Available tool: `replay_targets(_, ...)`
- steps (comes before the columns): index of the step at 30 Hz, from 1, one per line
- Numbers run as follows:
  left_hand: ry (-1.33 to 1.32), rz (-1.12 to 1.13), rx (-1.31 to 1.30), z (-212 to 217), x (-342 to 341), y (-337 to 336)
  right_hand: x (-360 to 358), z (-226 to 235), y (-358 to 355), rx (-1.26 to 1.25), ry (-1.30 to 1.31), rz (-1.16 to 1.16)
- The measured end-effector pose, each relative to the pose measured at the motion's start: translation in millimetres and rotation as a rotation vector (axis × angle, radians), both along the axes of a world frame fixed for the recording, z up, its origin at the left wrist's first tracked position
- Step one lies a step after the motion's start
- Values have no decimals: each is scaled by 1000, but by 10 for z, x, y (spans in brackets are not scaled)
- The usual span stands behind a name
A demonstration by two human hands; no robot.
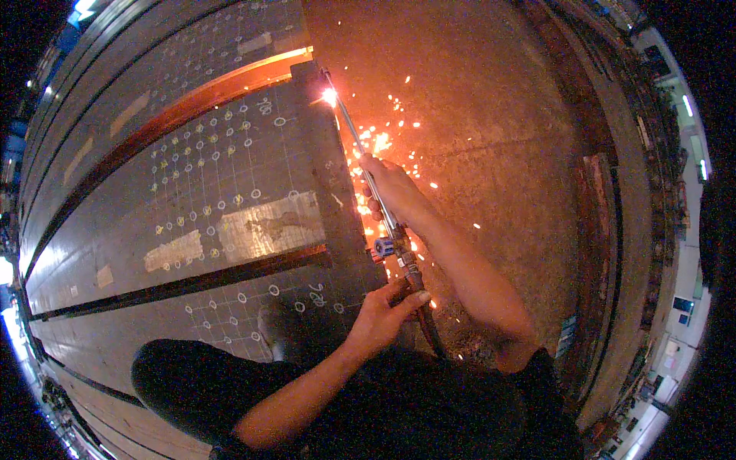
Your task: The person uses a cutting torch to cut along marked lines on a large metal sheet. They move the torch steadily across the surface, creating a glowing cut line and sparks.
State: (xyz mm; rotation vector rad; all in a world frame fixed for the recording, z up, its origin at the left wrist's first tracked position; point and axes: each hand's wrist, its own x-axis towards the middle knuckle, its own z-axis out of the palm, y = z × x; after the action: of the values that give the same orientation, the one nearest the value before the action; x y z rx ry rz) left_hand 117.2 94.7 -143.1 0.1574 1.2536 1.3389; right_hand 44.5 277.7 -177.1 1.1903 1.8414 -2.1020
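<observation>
My right hand (392, 190) is closed around the long metal tube of a cutting torch (352, 125). Behind it, my left hand (379, 316) grips the rear of the same torch, its thumb lying across the handle. A blue valve knob (383, 247) sits on the torch between my hands. The torch tip is at the end edge of a grey steel beam (287, 165), where a bright glowing spot (330, 96) burns. Orange sparks (374, 142) spray down beside that edge. White circles, lines and yellow marks cover the beam's face.
More marked steel beams (238, 310) lie side by side on the left, with dark gaps between them. My bent knee (184, 376) rests over the near ones. Brown floor (491, 115) stretches to the right, toward long steel pieces (598, 199) along the far side.
</observation>
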Motion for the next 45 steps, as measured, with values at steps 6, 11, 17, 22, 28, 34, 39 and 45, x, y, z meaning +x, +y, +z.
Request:
replay_targets(6, -112, -39, 18, -19, -31, -44, 0, 13, -20, 54, -42, 58)
replay_targets(11, 41, -136, 15, -86, -26, -33, 7, 74, -26, -27, -41, -45)
replay_targets(17, -52, 31, 41, 55, -10, -25, -21, 153, -31, 2, -34, 18)
replay_targets(22, -84, -24, 16, 61, -39, 7, 0, 132, -13, -2, -44, -6)
replay_targets(28, -71, -15, 21, 54, -36, 3, -10, 130, 0, 13, -57, 41)
replay_targets(34, -89, -20, 30, 6, -7, -43, -25, 132, -55, 110, 27, 69)
replay_targets(39, 15, -69, 18, 33, -21, -41, 42, 107, -39, -24, -31, 1)
replay_targets(45, -30, -28, 69, -1, 8, -60, 30, 206, -104, -22, -58, -33)
